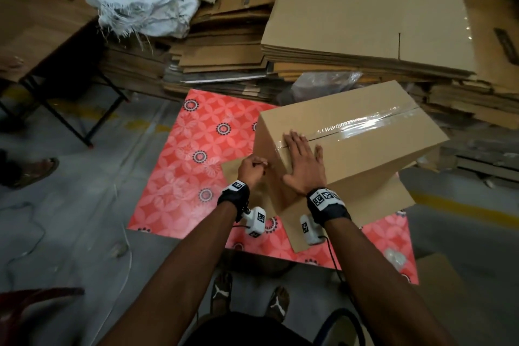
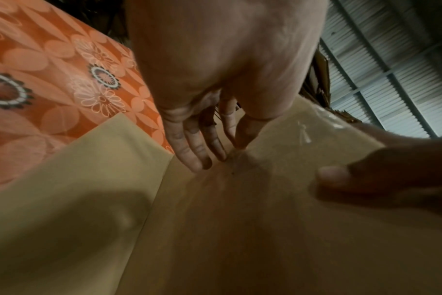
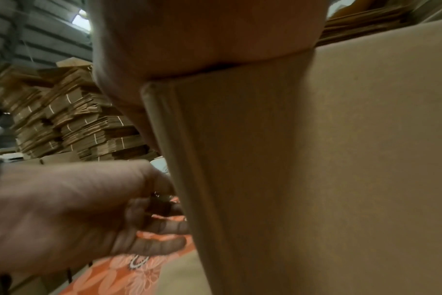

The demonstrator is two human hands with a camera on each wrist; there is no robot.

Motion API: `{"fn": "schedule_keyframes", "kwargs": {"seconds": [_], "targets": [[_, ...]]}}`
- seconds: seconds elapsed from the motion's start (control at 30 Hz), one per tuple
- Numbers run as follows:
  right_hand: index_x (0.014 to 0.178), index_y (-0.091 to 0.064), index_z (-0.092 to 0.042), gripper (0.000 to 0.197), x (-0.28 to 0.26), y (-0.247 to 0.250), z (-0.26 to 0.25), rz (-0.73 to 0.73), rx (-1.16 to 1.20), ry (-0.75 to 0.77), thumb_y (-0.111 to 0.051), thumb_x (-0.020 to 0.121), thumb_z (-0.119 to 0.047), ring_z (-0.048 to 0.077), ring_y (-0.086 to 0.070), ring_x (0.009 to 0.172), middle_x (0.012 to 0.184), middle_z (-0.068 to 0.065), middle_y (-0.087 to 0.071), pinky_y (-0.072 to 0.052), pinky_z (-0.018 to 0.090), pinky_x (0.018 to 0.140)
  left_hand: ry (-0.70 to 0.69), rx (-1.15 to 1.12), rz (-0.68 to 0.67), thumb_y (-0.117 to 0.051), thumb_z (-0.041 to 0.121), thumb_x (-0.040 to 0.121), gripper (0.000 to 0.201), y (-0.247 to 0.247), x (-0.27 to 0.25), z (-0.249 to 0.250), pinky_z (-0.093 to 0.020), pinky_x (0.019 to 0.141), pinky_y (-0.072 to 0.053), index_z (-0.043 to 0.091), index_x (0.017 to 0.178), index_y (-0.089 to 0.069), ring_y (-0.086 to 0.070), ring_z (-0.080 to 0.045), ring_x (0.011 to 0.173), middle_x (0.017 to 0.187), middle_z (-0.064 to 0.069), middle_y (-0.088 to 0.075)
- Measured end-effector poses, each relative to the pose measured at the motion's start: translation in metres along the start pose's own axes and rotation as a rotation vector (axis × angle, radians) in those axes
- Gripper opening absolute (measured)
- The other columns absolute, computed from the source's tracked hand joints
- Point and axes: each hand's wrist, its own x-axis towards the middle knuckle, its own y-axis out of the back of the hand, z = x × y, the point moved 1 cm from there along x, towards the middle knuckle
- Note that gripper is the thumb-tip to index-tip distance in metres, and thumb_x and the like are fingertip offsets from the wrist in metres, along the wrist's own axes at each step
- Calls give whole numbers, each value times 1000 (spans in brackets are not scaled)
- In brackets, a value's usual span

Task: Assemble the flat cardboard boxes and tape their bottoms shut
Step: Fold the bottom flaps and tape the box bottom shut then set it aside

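An upturned brown cardboard box (image 1: 365, 149) stands on the red flowered table (image 1: 182, 177), its lower flaps (image 1: 351, 213) spread on the tabletop. Clear tape (image 1: 351, 125) runs along the top seam and over the near edge. My right hand (image 1: 302, 160) lies flat with spread fingers on the box's near top corner, pressing the tape; in the right wrist view its palm (image 3: 202, 40) sits on the box edge (image 3: 316, 159). My left hand (image 1: 252, 170) is curled beside the box's near side, where its fingertips (image 2: 222, 153) pinch something small and dark (image 3: 162, 201) that I cannot identify.
Tall stacks of flat cardboard (image 1: 365, 22) fill the space behind the table, with a white woven sack (image 1: 140, 5) on the left stack. A wooden folding table (image 1: 42, 22) stands at left. Another person's sandalled foot (image 1: 33, 171) is on the floor at left.
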Motion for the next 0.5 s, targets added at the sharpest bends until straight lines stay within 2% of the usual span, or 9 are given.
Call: {"fn": "schedule_keyframes", "kwargs": {"seconds": [0.17,0.27,0.33,0.4,0.5], "targets": [[164,-1,-29,116,1,-2,4,6,3,1,-70,72,-39,16,2,158,172,-8,4,-1,60,124,82,-114,16,-52,-3,97,28,-3,9,-4,-24,55,-48,18,82,-63,-62,-25,74,89,-9,-68],[164,-3,-29,116,3,-3,3,11,-2,2,-70,70,-39,17,1,158,172,-7,2,-3,61,124,79,-136,43,-54,0,95,24,-9,9,-5,-27,57,-51,19,84,-65,-63,-24,75,84,-9,-70],[164,-5,-28,114,4,-3,3,14,-1,-1,-69,70,-39,18,-1,158,172,-5,1,-3,61,124,58,-136,66,-56,1,96,23,-12,10,-9,-31,60,-55,18,85,-68,-66,-24,79,93,-15,-74],[164,-7,-27,113,4,-2,2,19,10,0,-69,71,-39,19,-2,158,172,-4,-2,-3,61,123,41,-134,90,-58,0,96,20,-13,9,-13,-35,64,-59,13,90,-72,-69,-24,83,100,-17,-76],[164,-8,-25,112,4,-2,0,14,20,0,-68,71,-38,20,-2,159,172,-2,-2,-2,62,124,16,-125,114,-62,-1,95,15,-13,8,-13,-34,67,-61,6,94,-75,-69,-23,81,98,-15,-77]]}}
